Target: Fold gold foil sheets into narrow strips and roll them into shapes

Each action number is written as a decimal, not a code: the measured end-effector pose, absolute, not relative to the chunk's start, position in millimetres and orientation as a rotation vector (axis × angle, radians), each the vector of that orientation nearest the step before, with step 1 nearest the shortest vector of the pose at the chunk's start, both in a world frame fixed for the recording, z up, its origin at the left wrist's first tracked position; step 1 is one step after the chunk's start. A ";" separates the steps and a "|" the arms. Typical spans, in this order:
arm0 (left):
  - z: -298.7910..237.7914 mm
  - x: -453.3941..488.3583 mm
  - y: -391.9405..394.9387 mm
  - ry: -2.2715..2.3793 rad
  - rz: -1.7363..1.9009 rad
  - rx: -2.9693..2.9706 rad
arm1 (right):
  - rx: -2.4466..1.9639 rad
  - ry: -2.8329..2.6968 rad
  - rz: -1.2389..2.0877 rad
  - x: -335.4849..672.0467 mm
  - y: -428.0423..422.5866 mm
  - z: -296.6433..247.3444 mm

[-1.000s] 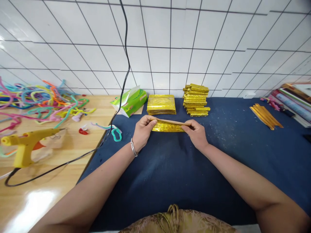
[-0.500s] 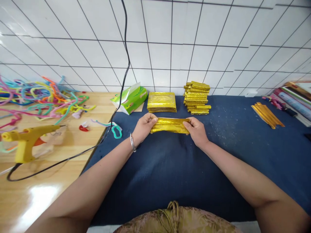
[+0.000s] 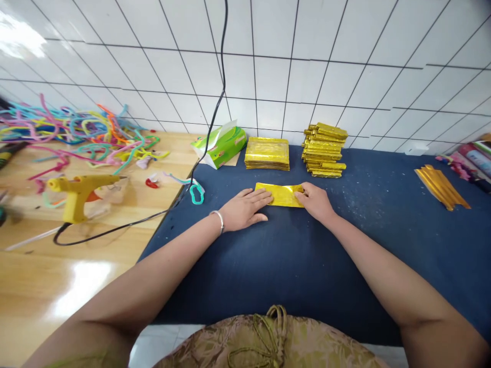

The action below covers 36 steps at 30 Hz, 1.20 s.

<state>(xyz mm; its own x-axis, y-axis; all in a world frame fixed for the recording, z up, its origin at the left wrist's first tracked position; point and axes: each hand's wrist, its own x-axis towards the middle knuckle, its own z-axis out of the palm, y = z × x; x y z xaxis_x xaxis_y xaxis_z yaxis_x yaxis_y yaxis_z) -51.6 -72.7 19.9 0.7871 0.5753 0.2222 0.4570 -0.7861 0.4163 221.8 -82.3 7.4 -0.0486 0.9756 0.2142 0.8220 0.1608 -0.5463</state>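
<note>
A rectangle of gold foil paper (image 3: 284, 196) lies on the dark blue cloth in front of me. Its left end is under the fingers of my left hand (image 3: 245, 208), which is spread flat with the thumb apart. My right hand (image 3: 315, 202) pinches the right end between thumb and fingers. Just behind it sits a neat stack of flat gold foil pieces (image 3: 267, 154). To the right of that rises a taller pile of narrow folded gold strips (image 3: 324, 151).
A green tissue pack (image 3: 226, 145) stands at the back left, with a black cord (image 3: 218, 105) hanging before it. On the wooden table lie a yellow glue gun (image 3: 79, 194) and tangled pipe cleaners (image 3: 95, 133). Orange-gold strips (image 3: 443, 186) and books (image 3: 473, 161) are at the right.
My left hand has let go of the left end and now lies flat on the foil paper. The paper has flattened out on the cloth. My view has shifted a little left.
</note>
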 end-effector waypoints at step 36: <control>2.7 -36.0 -85.3 0.929 0.187 2.923 | -1.777 -2.380 0.169 166.9 -128.8 -1.6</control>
